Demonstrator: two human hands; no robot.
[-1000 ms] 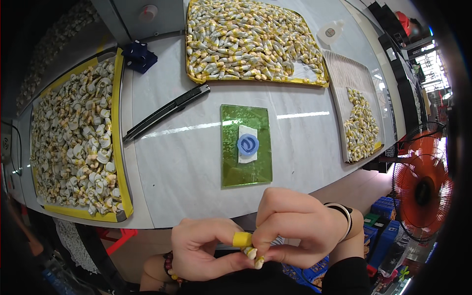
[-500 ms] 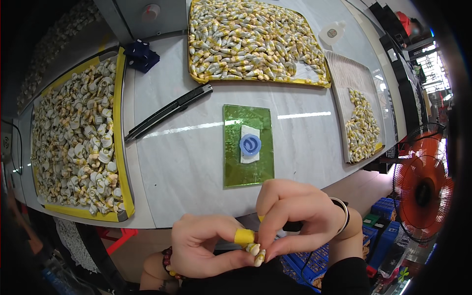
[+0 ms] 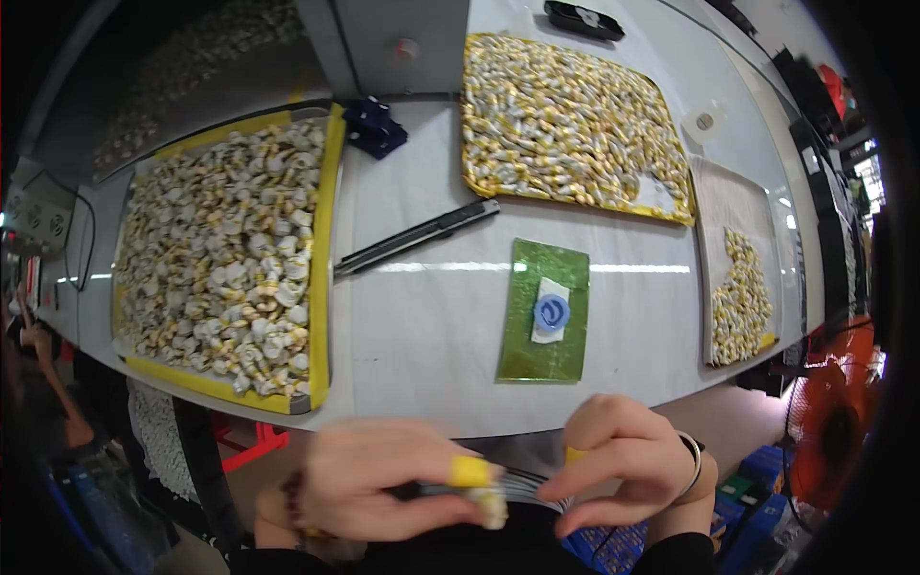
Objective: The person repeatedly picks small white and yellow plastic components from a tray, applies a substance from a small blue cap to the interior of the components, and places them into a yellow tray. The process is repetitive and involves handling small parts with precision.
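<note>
My left hand (image 3: 383,484), smeared by motion, pinches a small white-and-yellow painted piece (image 3: 494,508) between thumb and index finger. Yellow tape wraps that index finger. To its right, my right hand (image 3: 628,465) has thumb and index apart, with no piece visible between them. Both hands hover off the table's front edge. Beyond them on the table lies a green glassy plate (image 3: 546,359), bearing a white pad (image 3: 548,335) with a round blue piece (image 3: 552,312) on top.
A yellow-edged tray (image 3: 323,316) of white-and-yellow pieces stands left; another tray (image 3: 575,208) of slimmer pieces lies at the back. At right is a partly filled tray (image 3: 733,196). A black-and-grey utility knife (image 3: 417,238), dark blue cloth (image 3: 374,127) and white bottle (image 3: 702,122) lie around. An orange fan (image 3: 834,412) stands right.
My hands have drawn apart; the right fingers have come away from the piece, which stays in the left hand. The view has swung left, so the table things appear further right.
</note>
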